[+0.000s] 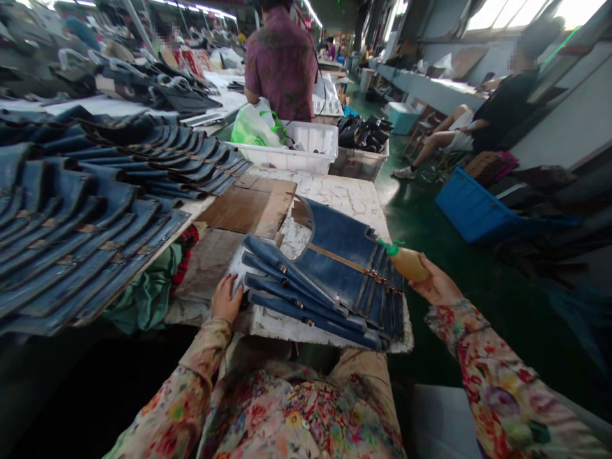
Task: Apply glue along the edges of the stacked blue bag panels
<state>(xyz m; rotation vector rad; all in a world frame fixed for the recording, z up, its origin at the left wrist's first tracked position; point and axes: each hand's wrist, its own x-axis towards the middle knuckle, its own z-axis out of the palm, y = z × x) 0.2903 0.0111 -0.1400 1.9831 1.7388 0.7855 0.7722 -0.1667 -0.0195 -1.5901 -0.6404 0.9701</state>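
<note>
My right hand (438, 280) is wrapped round a squeeze bottle (410, 264) of yellowish-brown liquid with a green nozzle. The nozzle points left, over the right end of a fanned stack of dark blue panels (335, 233). Each panel has a curved cut-out, and a tan strip (340, 260) with small metal fittings crosses the top one. My left hand (227, 298) rests at the left edge of the stack, its fingers apart and nothing held in them. Whether its fingertips touch the panels I cannot tell.
The worn white board (356, 191) bears the stack and some cardboard (248, 207). More blue panels (90, 223) lie overlapped on the left table. Beyond stand a white bin (310, 143) and a person in a purple shirt (281, 60). A blue crate (471, 207) and a seated person are at right.
</note>
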